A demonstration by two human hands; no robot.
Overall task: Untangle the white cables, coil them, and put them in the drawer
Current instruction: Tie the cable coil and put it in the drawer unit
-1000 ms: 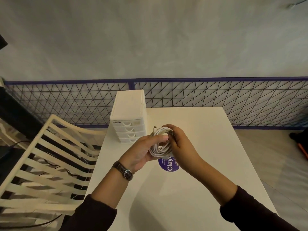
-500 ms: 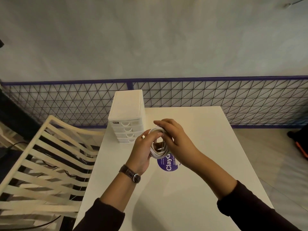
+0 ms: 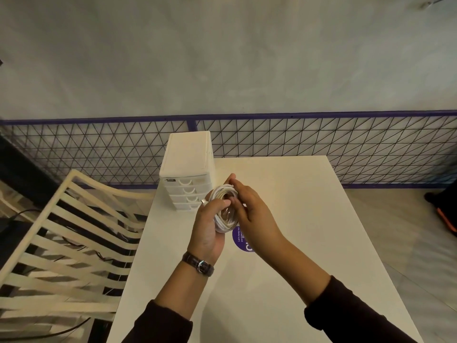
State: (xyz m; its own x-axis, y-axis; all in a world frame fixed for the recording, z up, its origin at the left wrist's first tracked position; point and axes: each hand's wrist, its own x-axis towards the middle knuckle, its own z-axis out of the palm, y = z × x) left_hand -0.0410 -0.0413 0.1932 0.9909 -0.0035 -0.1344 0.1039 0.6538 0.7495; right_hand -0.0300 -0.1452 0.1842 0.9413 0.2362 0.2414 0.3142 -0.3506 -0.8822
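White cables (image 3: 223,222) coiled in left hand (image 3: 207,230), purple sticker (image 3: 239,240) "Let's keep our"

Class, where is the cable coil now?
In head view, the cable coil is central, held by left hand and right hand over the table, right of the drawer unit.

both hands, left hand (image 3: 207,226) and right hand (image 3: 252,209), grip the coiled white cables (image 3: 223,211) above the table (image 3: 309,219).

White table (image 3: 296,219) carries drawer unit (image 3: 188,169), purple sticker (image 3: 241,241).
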